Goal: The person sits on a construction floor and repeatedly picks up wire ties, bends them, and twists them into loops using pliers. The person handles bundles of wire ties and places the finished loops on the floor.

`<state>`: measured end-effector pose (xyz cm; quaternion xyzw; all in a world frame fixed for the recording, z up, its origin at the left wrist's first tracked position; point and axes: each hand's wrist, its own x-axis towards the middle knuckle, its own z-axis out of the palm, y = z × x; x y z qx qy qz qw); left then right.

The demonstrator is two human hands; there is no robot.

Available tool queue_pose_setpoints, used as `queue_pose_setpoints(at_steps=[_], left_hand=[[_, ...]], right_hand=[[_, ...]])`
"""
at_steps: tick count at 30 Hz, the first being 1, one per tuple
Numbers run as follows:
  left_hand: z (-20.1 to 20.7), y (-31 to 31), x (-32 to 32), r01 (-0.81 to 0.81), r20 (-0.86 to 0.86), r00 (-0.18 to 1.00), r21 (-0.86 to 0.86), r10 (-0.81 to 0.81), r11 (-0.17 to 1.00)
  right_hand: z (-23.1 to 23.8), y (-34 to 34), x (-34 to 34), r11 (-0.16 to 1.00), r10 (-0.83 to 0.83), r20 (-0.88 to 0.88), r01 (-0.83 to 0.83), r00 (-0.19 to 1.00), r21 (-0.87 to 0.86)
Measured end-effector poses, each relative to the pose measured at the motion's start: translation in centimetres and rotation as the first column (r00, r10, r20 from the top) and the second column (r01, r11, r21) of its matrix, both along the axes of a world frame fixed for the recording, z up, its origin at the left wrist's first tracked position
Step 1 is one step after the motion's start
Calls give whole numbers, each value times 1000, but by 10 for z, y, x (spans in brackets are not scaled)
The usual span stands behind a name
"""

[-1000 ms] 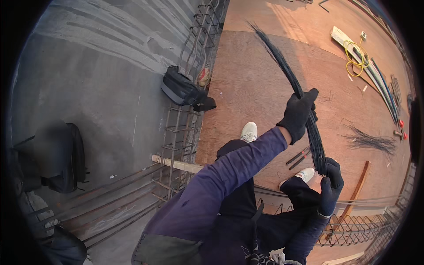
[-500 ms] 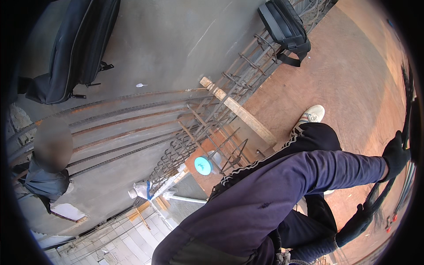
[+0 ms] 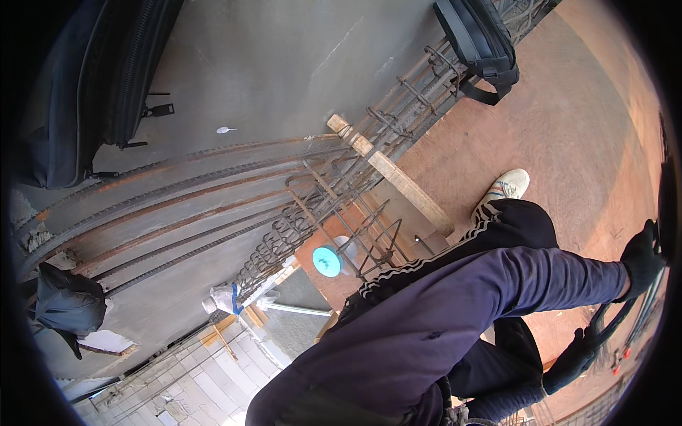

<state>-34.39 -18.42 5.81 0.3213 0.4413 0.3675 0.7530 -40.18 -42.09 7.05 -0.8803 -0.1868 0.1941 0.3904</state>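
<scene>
My left hand, in a black glove, reaches out at the far right at the end of a purple sleeve. Its fingers are closed round a long, dark, flexible bundle that looks like black strands; its exact kind is unclear. Below it, my right hand, also black-gloved, is closed on the same bundle nearer to me. Part of the bundle runs out of sight at the dark rim. Thin grey rods with red ends lie close to the hands.
A rebar cage and long bars cross the left and middle. A wooden batten lies over the cage. A turquoise-lidded container stands beside it. Black bags lie above. My white shoe rests on reddish board.
The view has shifted slightly, so the large bag at the upper left sits further out. My left hand is a little closer to the rim. Both hands keep their hold on the bundle.
</scene>
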Motion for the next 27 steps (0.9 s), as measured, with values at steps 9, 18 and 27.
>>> queue_pose_setpoints(at_steps=[9,18,27], left_hand=[[21,2,29,-172,-56,983,15,172,985],[21,14,-1,0,44,999,-28,1,1000],[14,22,-3,-6,53,999,-58,9,998]], right_hand=[[-14,-34,71,935,316,135,-332,939,125],[36,-2,-14,989,91,298,-121,950,84],[59,33,-72,988,-4,391,-58,920,146]])
